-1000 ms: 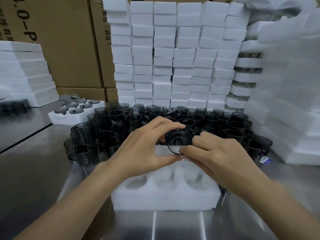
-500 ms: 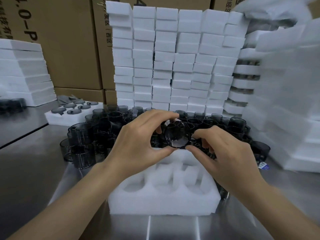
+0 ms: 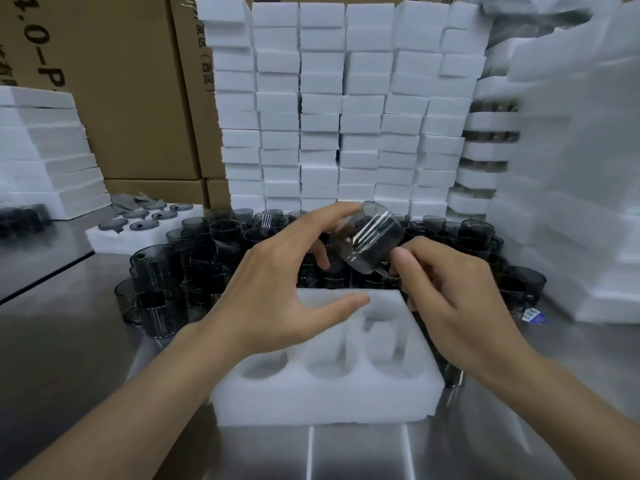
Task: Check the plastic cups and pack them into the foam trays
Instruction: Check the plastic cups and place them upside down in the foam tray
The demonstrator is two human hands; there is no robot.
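At far left, a foam tray of lids [image 3: 145,226] sits on the steel table [image 3: 52,334], beside a crowd of smoky grey plastic cups [image 3: 162,271]. The left hand [image 3: 277,289] is spread wide, its fingertips [image 3: 349,211] touching the top of a tilted cup [image 3: 369,237] and its thumb clear of it. That cup (blurred, streaked with glare) hangs in the air above the far edge of an empty foam tray [image 3: 325,386], which lies near the table's front. The right hand [image 3: 453,306] pinches the cup's lower end between thumb and fingers. Stacked foam trays [image 3: 346,109] rise behind, with more stacks at right.
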